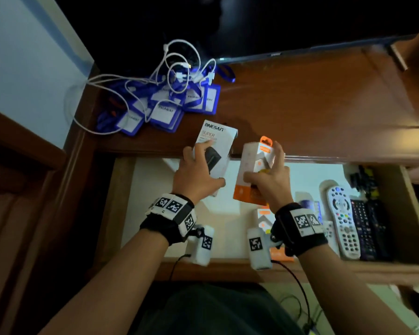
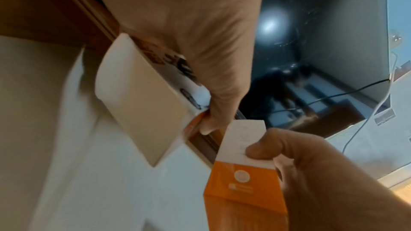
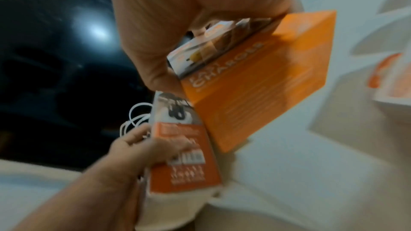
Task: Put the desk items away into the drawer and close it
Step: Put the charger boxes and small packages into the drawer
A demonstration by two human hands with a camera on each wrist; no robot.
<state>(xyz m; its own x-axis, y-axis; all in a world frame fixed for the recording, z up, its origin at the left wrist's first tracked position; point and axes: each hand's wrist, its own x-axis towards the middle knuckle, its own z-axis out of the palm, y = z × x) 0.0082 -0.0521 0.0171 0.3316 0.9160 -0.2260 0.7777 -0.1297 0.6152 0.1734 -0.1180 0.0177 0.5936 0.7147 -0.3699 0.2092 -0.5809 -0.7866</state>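
Observation:
Both hands hover over the open drawer [image 1: 150, 204], each holding a box. My left hand [image 1: 197, 170] grips a white ONESAM box [image 1: 218, 146], tilted, its top over the desk's front edge. My right hand [image 1: 269, 183] grips an orange and white charger box [image 1: 252, 175], held upright just to the right. In the left wrist view, my left hand [image 2: 200, 62] holds the white box [image 2: 138, 101] from above, and the orange box [image 2: 242, 182] is close beside it. The right wrist view is blurred; my right hand [image 3: 169, 24] holds the orange box [image 3: 255, 87].
A white remote [image 1: 343, 221] and a black remote [image 1: 368, 228] lie at the drawer's right end. Another orange box [image 1: 264, 217] lies under my right wrist. Blue badge holders [image 1: 165, 107] and a tangled white cable [image 1: 179, 64] sit on the desk's back left. A dark monitor [image 1: 252, 25] stands behind.

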